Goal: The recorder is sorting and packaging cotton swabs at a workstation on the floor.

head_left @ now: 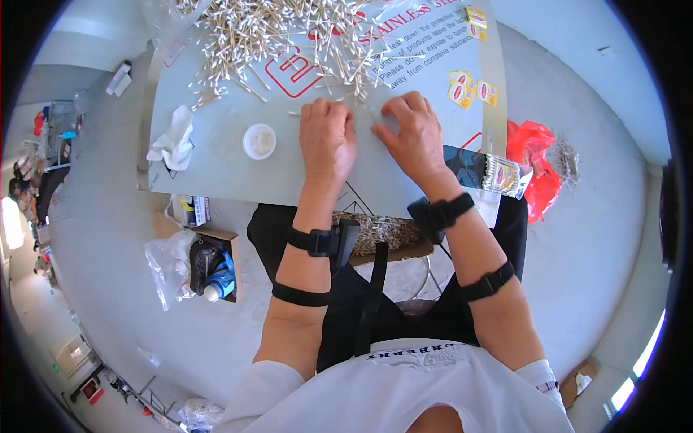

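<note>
Loose cotton swabs (245, 36) lie in a large heap across the far part of the table, with several strays near my hands. My left hand (328, 137) rests at the table's middle, fingers curled in; what they hold, if anything, is hidden. One swab tip (294, 113) pokes out beside its knuckles. To its right, my right hand (415, 137) is bent over the tabletop, thumb and index finger apart, with nothing visible between them. A small round white tub (260, 141) stands left of my left hand. Yellow-and-white labels (463, 90) lie beyond my right hand.
A crumpled white tissue (173, 138) lies at the table's left. A swab packet (502, 176) sits at the right edge near a red plastic bag (533, 169). Below the table are a box of swabs (382, 232) and a carton with a blue bottle (222, 278).
</note>
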Motion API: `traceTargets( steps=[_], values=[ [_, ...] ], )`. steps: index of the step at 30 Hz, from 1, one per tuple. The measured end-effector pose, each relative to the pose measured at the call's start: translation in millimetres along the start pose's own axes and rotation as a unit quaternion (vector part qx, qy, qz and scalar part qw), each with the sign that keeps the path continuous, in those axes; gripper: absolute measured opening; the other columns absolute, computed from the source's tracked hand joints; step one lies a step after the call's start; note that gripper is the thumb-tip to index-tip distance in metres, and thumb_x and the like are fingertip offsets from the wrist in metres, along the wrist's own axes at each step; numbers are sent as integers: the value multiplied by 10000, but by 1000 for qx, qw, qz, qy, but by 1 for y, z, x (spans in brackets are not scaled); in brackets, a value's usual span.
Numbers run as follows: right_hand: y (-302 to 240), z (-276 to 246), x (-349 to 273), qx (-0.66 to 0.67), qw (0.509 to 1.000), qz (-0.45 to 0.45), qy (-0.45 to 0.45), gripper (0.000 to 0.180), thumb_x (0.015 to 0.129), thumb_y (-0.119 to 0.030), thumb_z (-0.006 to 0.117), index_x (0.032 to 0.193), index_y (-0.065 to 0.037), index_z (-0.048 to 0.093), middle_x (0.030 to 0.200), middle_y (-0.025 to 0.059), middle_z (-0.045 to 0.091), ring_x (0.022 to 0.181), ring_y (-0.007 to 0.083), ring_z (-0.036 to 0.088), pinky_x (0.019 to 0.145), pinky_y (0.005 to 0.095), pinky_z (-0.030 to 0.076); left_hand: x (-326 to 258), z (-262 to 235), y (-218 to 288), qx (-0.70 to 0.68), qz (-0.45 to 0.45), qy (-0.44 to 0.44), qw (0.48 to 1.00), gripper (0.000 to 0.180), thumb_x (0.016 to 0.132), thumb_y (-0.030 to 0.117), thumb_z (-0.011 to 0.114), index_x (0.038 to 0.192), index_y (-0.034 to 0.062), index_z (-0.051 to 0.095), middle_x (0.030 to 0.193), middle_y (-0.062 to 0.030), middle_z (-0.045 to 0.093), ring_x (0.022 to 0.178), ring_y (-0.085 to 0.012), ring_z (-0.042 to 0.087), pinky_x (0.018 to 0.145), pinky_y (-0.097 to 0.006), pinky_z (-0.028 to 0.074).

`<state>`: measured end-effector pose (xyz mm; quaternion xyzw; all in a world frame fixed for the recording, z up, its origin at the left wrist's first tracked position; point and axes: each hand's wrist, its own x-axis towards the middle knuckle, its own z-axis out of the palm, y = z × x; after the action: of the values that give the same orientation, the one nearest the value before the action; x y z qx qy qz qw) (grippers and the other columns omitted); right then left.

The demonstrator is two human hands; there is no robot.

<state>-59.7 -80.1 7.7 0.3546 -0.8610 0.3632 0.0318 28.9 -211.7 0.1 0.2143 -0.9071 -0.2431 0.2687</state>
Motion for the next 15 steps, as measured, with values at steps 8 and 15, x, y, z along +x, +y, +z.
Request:
traceTargets(
  steps=[8, 15],
  values=[
    [15, -25, -17, 77, 993, 45, -74, 77, 748, -44, 656, 814, -63, 621, 876, 94, 565, 822, 316, 592, 716, 390, 495, 4, -16, -12, -58, -17, -37, 997, 173, 678, -8, 688, 827, 59, 629, 900, -94, 573, 910, -313, 539, 792, -413, 462],
    [5, -12, -17, 77, 994, 49, -54, 60, 763, -44, 644, 812, -76, 640, 855, 83, 569, 814, 289, 599, 708, 375, 491, 2, -18, -16, -66, 4, -92, 994, 203, 654, -21, 706, 831, 49, 635, 918, -91, 575, 934, -312, 544, 795, -409, 470]
  ],
)
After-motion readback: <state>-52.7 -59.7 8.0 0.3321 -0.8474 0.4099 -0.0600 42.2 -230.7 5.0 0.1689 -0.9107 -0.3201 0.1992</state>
